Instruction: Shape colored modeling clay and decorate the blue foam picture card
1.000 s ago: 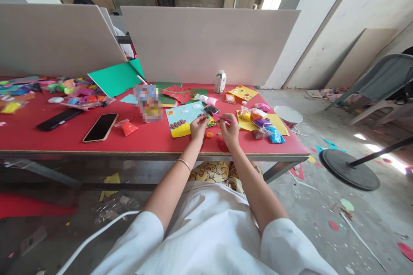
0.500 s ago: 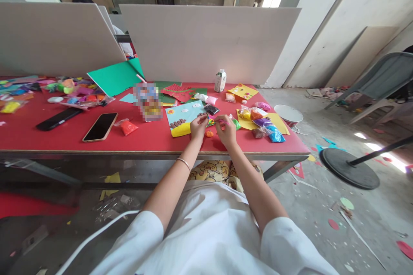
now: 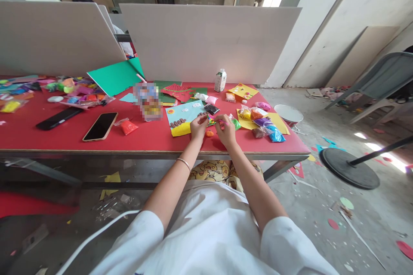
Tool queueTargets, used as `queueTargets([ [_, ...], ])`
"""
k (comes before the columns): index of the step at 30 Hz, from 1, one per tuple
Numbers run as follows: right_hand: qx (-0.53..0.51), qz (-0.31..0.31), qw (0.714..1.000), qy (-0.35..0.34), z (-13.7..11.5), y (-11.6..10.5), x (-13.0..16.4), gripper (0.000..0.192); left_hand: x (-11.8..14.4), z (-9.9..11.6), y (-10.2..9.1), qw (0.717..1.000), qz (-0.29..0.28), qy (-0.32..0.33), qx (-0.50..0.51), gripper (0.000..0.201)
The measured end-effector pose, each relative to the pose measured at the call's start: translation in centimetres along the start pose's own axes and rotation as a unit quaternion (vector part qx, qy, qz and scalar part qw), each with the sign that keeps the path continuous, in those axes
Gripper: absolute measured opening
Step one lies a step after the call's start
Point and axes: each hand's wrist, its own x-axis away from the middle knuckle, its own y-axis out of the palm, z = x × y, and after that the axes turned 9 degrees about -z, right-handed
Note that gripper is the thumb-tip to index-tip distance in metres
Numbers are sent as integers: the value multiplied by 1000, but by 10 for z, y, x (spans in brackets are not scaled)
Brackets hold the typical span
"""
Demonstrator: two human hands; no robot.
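Now: left hand (image 3: 197, 126) and right hand (image 3: 226, 131) close together, pinching small clay bit (image 3: 213, 121) over desk (image 3: 64, 137); shaping step, next needs placement on card (image 3: 183, 117).

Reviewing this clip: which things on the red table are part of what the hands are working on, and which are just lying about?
In use:
- left hand on the blue-and-yellow craft card
- right hand pinching a pink tool
- orange clay piece between the hands

Lying about:
- two phones
- bagged clay
- small carton
- green sheet
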Motion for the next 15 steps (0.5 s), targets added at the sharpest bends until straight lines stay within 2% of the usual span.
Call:
queueTargets([
  [15, 2, 2, 1000, -10, 1, 0, 1, 15, 2, 4, 1, 1000, 7, -4, 1, 18],
])
